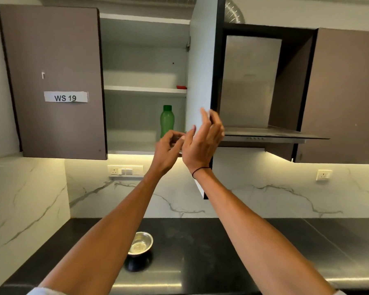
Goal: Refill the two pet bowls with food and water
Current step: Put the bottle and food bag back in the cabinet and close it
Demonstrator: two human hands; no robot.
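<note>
A green plastic bottle (167, 121) with a green cap stands upright on the lower shelf of the open wall cabinet (145, 90). My left hand (168, 151) is raised just in front of the bottle's base, fingers curled; something small and dark shows between them, too blurred to name. Right beside it my right hand (202, 143) is lifted with fingers spread, in front of the open cabinet door (202, 60), holding nothing. One steel bowl (140, 243) sits on the black counter (200, 241) below, partly hidden by my left forearm. I see no second bowl.
A small red item (181, 87) lies on the upper shelf. A closed cabinet door (55, 81) labelled WS 19 is at the left. A steel range hood (264, 133) juts out at the right. Wall sockets (125, 171) sit on the marble backsplash.
</note>
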